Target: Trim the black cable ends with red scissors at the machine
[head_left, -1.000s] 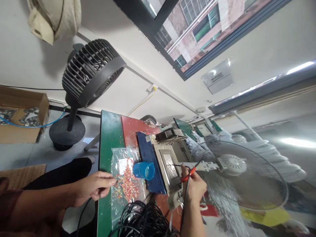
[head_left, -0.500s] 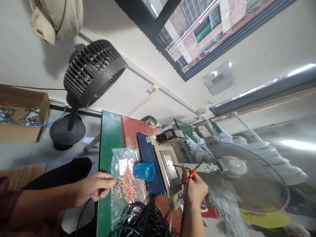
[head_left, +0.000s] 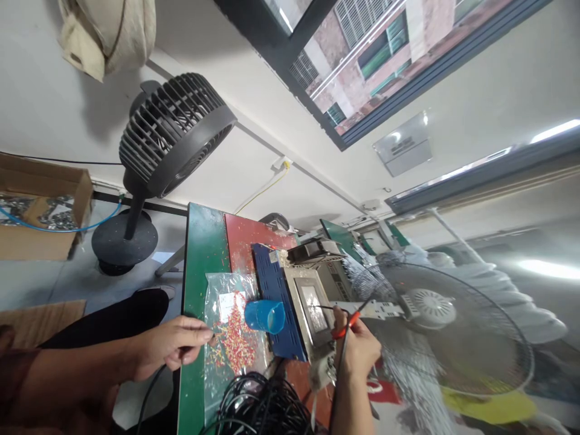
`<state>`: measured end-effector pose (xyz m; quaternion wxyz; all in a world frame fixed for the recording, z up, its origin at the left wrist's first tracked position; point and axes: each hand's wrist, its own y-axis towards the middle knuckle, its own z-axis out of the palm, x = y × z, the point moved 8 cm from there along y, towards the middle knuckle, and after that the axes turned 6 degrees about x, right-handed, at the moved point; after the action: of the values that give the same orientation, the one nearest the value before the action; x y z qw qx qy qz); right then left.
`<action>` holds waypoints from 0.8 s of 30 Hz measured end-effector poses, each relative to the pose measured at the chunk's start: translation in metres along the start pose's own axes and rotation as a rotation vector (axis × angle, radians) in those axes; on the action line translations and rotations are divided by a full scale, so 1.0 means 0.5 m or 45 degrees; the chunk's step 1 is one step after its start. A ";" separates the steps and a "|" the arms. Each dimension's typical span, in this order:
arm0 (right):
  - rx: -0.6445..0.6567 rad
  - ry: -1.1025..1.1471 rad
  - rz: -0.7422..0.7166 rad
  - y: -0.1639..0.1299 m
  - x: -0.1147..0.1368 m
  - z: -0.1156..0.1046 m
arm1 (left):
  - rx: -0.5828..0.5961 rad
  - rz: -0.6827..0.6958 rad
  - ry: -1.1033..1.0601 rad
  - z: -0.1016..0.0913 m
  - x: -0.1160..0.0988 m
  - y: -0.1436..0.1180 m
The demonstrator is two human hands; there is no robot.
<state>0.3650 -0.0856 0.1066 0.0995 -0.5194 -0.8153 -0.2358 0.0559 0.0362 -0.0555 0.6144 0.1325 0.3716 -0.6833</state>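
Left hand (head_left: 170, 347) grip pinches a black wire (head_left: 147, 396) at the plastic bag (head_left: 226, 326); right hand (head_left: 360, 347) grip pinches a red-sleeved wire (head_left: 343, 324).

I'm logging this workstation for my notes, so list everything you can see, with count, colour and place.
Floor fan: one, dark grey, on the floor left of the bench.
Cardboard box: one, brown, far left, with metal parts inside.
Bench: one, green with a red mat.
Plastic bag: one, clear, on the bench, red and yellow bits scattered on it.
Cup: one, blue, lying on its side by the bag.
Machine: one, grey on a blue base, mid-bench.
Cables: one black tangle, near edge.
Wire-guard fan: one, white, right.
Left hand: pinching a black wire beside the bag.
Right hand: holding a red-handled tool at the machine.
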 end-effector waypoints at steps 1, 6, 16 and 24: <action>0.002 0.002 0.015 0.000 -0.003 0.001 | 0.000 -0.004 -0.003 -0.001 0.002 0.001; -0.043 0.009 0.112 -0.003 -0.019 -0.003 | 0.008 -0.014 -0.001 -0.003 0.008 0.005; -0.101 0.040 0.249 -0.002 -0.050 -0.002 | -0.018 -0.040 0.045 0.003 0.007 0.003; -0.105 0.145 0.235 -0.004 -0.055 0.006 | 0.061 -0.010 0.063 0.010 0.001 -0.002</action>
<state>0.3754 -0.1068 0.0920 0.1454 -0.5819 -0.7465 -0.2882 0.0564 0.0325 -0.0520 0.5990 0.1627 0.3706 -0.6909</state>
